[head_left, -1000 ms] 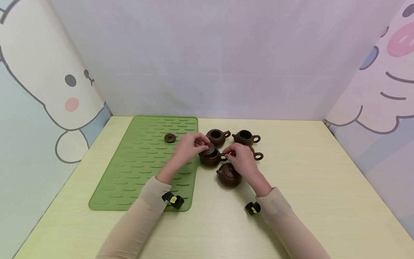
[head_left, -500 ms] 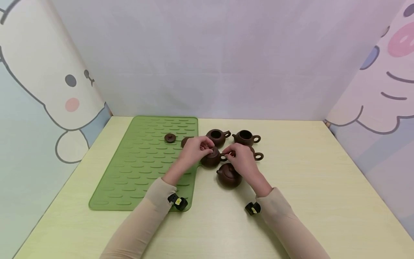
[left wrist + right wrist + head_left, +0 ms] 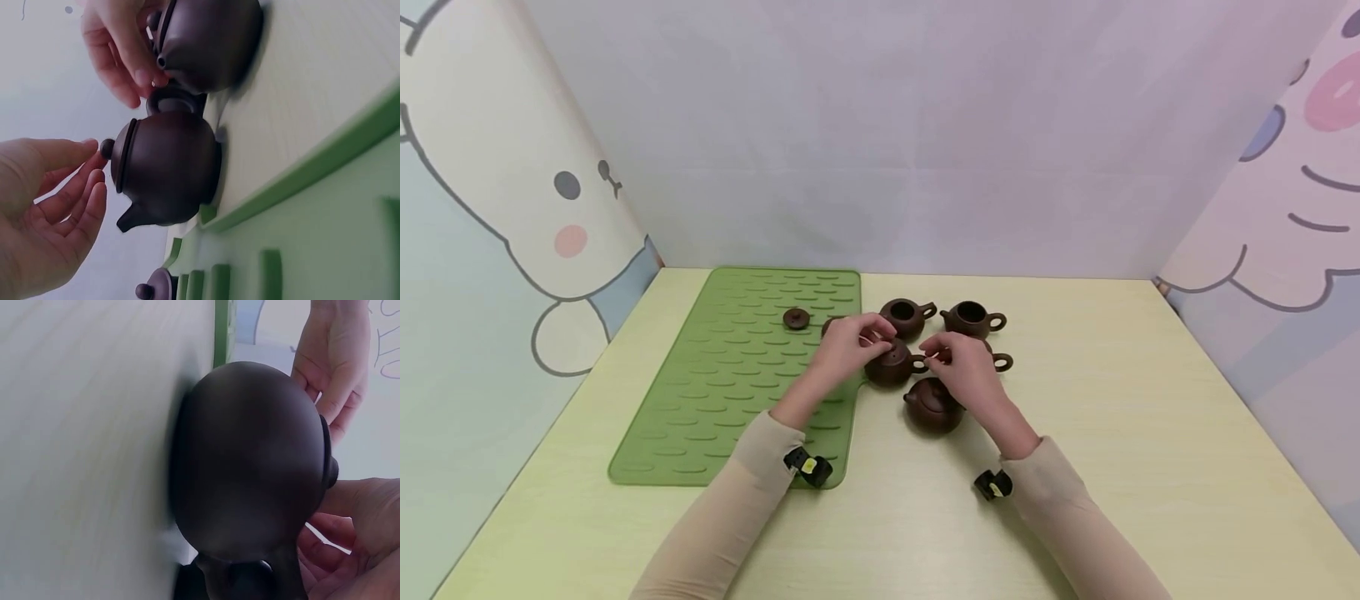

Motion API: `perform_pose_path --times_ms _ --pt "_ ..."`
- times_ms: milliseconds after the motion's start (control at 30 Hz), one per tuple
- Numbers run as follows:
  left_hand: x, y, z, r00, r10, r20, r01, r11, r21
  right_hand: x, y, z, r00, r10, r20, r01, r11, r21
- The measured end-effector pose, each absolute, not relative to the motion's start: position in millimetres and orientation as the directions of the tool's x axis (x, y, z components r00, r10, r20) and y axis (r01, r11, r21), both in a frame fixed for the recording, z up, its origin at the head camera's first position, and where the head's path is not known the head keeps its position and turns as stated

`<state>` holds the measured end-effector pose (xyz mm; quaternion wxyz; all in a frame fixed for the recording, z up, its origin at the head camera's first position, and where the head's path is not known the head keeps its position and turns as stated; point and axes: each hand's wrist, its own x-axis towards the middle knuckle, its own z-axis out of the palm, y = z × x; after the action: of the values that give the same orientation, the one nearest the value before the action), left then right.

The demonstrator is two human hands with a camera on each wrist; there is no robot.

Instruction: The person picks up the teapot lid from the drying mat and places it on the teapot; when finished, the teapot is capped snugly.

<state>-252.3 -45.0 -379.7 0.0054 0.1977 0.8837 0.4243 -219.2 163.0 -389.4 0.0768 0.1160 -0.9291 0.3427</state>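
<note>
In the head view, a dark brown teapot [image 3: 887, 372] stands beside the mat's right edge. Its lid [image 3: 128, 156] sits level on the opening. At the lid's knob [image 3: 107, 149] are the thumb and index fingertips of my left hand [image 3: 844, 348], pinching it; the other fingers curl loosely. My right hand [image 3: 967, 368] pinches this teapot's handle [image 3: 170, 101] between thumb and fingers. Nearer to me, under the right wrist, a second lidded teapot [image 3: 931, 410] stands; it fills the middle of the right wrist view and hides part of the right hand's grip.
Two lidless teapots, one at the back left [image 3: 904, 320] and one at the back right [image 3: 970, 320], stand behind. Another teapot's handle [image 3: 1002, 362] shows beyond my right hand. On the green mat [image 3: 737, 400] lie a loose lid [image 3: 796, 318] and another lid partly hidden by my left hand.
The lid was tilted over the teapot's opening a second ago; my left hand has moved slightly right and down, and the lid now sits flat. My right hand has stayed at the handle.
</note>
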Motion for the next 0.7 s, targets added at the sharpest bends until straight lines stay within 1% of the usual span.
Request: perform_pose_path --times_ms 300,700 --pt "-259 -61 -376 -0.933 0.332 0.142 0.31 0.537 0.784 -218 173 -382 -0.964 -0.145 0.224 -0.26 0.703 -0.663" --pt "-273 -79 -377 -0.944 0.288 0.16 0.302 0.563 0.769 -223 190 -366 -0.962 -0.1 0.254 -0.252 0.684 -0.685"
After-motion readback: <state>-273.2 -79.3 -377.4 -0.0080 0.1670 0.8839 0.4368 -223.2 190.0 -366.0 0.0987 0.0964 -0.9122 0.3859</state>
